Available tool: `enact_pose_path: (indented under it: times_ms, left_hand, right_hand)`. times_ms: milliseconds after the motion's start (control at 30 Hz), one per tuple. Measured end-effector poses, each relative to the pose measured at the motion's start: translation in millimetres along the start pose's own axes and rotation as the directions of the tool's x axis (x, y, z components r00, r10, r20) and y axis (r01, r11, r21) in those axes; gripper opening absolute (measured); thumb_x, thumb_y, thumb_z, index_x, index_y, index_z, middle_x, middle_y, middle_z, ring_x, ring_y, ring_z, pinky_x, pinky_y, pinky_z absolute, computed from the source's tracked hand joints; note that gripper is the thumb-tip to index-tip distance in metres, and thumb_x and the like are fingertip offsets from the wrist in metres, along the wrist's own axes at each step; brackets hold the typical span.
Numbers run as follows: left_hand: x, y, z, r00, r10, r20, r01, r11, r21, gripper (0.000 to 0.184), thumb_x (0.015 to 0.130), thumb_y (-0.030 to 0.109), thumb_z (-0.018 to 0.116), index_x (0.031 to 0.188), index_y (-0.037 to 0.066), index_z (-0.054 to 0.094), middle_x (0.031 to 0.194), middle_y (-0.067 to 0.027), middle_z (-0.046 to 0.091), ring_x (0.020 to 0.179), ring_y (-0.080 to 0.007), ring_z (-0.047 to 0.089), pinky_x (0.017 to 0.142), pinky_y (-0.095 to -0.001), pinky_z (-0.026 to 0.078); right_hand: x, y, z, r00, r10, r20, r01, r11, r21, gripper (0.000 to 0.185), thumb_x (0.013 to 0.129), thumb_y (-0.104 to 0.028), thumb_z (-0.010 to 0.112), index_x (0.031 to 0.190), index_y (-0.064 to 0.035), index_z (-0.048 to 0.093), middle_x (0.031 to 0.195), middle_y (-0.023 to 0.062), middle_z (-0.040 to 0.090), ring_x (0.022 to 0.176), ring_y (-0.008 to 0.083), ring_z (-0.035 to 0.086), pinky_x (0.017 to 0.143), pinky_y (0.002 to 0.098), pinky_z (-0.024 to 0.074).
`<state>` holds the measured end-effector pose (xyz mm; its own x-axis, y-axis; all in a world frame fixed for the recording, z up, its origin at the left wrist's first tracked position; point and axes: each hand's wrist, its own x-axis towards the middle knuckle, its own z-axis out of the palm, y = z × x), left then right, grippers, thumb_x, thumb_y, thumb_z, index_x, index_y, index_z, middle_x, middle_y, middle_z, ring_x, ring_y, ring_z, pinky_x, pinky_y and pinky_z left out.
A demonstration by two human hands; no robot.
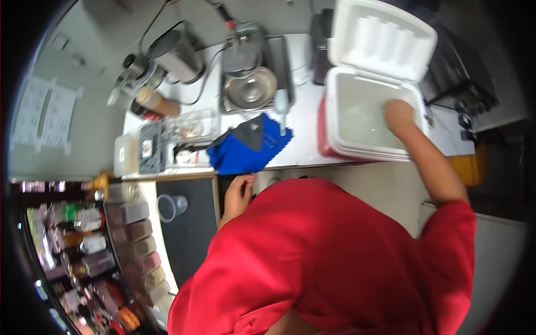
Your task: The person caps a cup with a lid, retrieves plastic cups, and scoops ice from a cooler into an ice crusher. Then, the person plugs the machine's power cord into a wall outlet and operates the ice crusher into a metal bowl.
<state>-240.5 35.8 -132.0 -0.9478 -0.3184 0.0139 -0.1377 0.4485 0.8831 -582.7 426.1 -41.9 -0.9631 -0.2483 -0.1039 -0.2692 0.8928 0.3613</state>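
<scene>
My right hand (399,116) reaches down inside the open cooler box (330,131), near its right inner wall. The box is red with a white rim and liner, and pale, whitish contents (362,120) that look like ice or water show inside. The fingers of that hand are hidden from above, so I cannot see whether they hold anything. My left hand (239,194) hangs at the front edge of the counter, just below a blue and grey cloth (245,148). Its fingers are loosely curled, with nothing visible in them.
The white cooler lid (385,42) stands raised at the back. Left of the cooler, a metal tray (285,61) holds a steel bowl (251,89). Clear containers (192,125), bottles (153,100) and a grey kettle (176,56) crowd the left. A plastic cup (172,207) sits lower left.
</scene>
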Motion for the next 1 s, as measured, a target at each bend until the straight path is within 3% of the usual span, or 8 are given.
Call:
enact_pose_path:
  times_ms: [167,333,400,533,600,733,900,1000]
  left_hand:
    - [24,40,9,0.996,0.029,0.086,-0.03,1.0,0.007,0.019,0.086,-0.002,0.059,0.104,0.004,0.064,0.096,-0.0081,0.064,0.084,-0.0181,0.063,0.073,-0.0266,0.048]
    - [72,122,29,0.922,0.238,0.305,-0.226,0.971,-0.076,0.043,0.086,0.004,0.062,0.128,0.008,0.054,0.119,-0.0124,0.06,0.102,-0.0245,0.063,0.086,-0.0308,0.049]
    - [83,161,40,0.818,0.51,0.266,-0.537,0.843,0.033,0.051,0.086,0.01,0.063,0.134,0.008,0.049,0.133,-0.0148,0.052,0.118,-0.0306,0.054,0.098,-0.0356,0.044]
    - [89,187,58,0.655,0.617,0.436,-0.702,0.711,0.05,0.053,0.082,0.007,0.065,0.133,0.008,0.052,0.136,-0.0147,0.05,0.126,-0.0328,0.047,0.103,-0.0415,0.04]
    - [89,181,65,0.672,0.612,0.417,-0.692,0.72,0.057,0.052,0.081,0.005,0.065,0.131,0.008,0.053,0.136,-0.0143,0.051,0.126,-0.0328,0.048,0.103,-0.0414,0.04]
    - [86,181,71,0.718,0.591,0.368,-0.669,0.732,0.131,0.051,0.078,-0.001,0.064,0.127,0.012,0.059,0.134,-0.0111,0.054,0.124,-0.0306,0.051,0.103,-0.0418,0.041]
    - [81,176,76,0.771,0.55,0.321,-0.622,0.758,0.197,0.057,0.073,-0.005,0.063,0.125,0.019,0.061,0.133,-0.0057,0.056,0.121,-0.0258,0.055,0.101,-0.0439,0.043]
    - [80,176,80,0.792,0.535,0.293,-0.596,0.781,0.186,0.059,0.071,-0.006,0.062,0.124,0.02,0.062,0.133,-0.0041,0.056,0.113,-0.023,0.06,0.097,-0.043,0.046]
  right_hand:
    - [-13,-15,-38,0.977,-0.188,0.103,0.172,0.974,0.149,0.023,0.083,-0.008,0.05,0.095,-0.0031,0.069,0.093,0.0185,0.069,0.087,0.0336,0.067,0.075,0.0433,0.0545]
    - [-14,-17,-33,0.945,-0.307,0.116,0.267,0.925,0.271,0.03,0.082,-0.005,0.05,0.109,-0.0054,0.064,0.092,0.0194,0.068,0.087,0.0355,0.066,0.075,0.0437,0.0533]
    - [-5,-4,-23,0.909,-0.41,0.074,0.346,0.842,0.413,0.038,0.081,-0.001,0.047,0.116,-0.009,0.062,0.097,0.0202,0.067,0.086,0.0365,0.065,0.074,0.044,0.053]
    - [-5,10,-21,0.834,-0.43,0.345,0.107,0.741,0.663,0.049,0.078,0.004,0.045,0.12,-0.0124,0.061,0.101,0.0216,0.065,0.086,0.0368,0.064,0.076,0.0428,0.0524]
    - [10,4,25,0.777,-0.624,0.085,0.433,0.628,0.647,0.056,0.074,0.008,0.045,0.124,-0.013,0.06,0.105,0.0215,0.064,0.089,0.0358,0.063,0.079,0.0402,0.052]
    - [3,-13,-14,0.769,-0.63,0.111,0.383,0.593,0.708,0.059,0.072,0.01,0.044,0.123,-0.0141,0.061,0.106,0.0213,0.064,0.093,0.0352,0.062,0.082,0.0376,0.0514]
    - [8,8,-7,0.705,-0.679,0.205,0.119,0.398,0.909,0.071,0.067,0.014,0.04,0.128,-0.0175,0.059,0.111,0.0159,0.063,0.088,0.0277,0.063,0.071,0.0343,0.0544]
    - [9,1,-7,0.666,-0.729,0.16,0.219,0.396,0.892,0.073,0.066,0.015,0.039,0.129,-0.0162,0.058,0.114,0.0137,0.061,0.085,0.0246,0.063,0.066,0.0331,0.055]
